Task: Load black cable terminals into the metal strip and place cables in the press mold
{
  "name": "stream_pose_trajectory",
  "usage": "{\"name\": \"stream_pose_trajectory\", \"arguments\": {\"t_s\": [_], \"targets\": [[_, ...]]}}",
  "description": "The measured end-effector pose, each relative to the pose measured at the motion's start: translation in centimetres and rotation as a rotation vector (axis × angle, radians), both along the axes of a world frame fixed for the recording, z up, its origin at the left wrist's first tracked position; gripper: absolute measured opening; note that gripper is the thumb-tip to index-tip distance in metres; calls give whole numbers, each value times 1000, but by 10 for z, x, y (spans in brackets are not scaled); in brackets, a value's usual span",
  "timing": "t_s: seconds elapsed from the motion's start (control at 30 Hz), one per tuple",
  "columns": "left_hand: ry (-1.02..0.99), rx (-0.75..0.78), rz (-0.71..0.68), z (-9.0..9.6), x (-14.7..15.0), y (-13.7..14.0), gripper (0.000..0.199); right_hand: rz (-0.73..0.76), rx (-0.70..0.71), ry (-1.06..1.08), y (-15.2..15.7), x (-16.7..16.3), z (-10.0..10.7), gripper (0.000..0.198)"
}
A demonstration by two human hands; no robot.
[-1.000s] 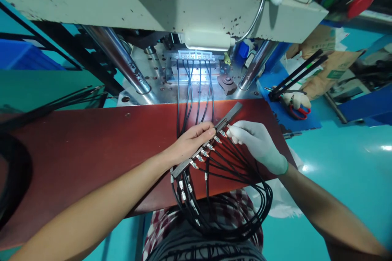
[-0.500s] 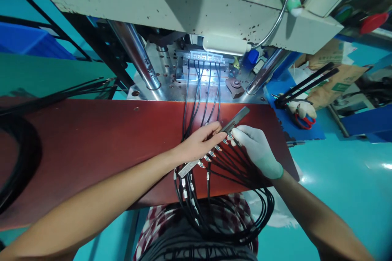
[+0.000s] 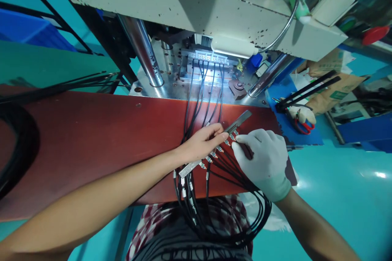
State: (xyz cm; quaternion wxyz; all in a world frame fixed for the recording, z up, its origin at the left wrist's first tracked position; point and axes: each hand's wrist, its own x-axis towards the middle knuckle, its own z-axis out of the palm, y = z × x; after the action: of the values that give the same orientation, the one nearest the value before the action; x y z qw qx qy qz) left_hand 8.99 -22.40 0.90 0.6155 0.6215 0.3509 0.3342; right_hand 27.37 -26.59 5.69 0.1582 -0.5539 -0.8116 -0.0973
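My bare left hand (image 3: pixel 200 143) presses down on a long grey metal bar (image 3: pixel 241 119) that lies slantwise on the red-brown work board (image 3: pixel 92 138). Several black cables (image 3: pixel 220 163) with small metal connectors are seated along the bar's edge. My right hand (image 3: pixel 263 159), in a white glove, pinches one black cable near its connector by the bar's upper end. The cables loop down over the board's front edge into my lap.
Behind the board stands a press machine with chrome columns (image 3: pixel 143 53) and a lit fixture (image 3: pixel 205 65) holding several more black cables. A cable coil (image 3: pixel 18 147) lies at the left. Red-handled scissors (image 3: pixel 301 124) and black rods (image 3: pixel 309 87) rest on a blue mat at the right.
My gloved right hand has turned and drawn back a little from the bar's upper end, now gripping a cable. The view has shifted slightly; my left hand stays on the bar.
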Motion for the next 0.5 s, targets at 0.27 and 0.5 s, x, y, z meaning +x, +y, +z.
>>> {"name": "stream_pose_trajectory", "arguments": {"t_s": [0.27, 0.5], "targets": [[30, 37, -11, -1, 0, 1, 36, -2, 70, -22, 7, -5, -5, 19], [-2, 31, 3, -6, 2, 0, 34, 24, 118, -45, -6, -5, 0, 14]]}}
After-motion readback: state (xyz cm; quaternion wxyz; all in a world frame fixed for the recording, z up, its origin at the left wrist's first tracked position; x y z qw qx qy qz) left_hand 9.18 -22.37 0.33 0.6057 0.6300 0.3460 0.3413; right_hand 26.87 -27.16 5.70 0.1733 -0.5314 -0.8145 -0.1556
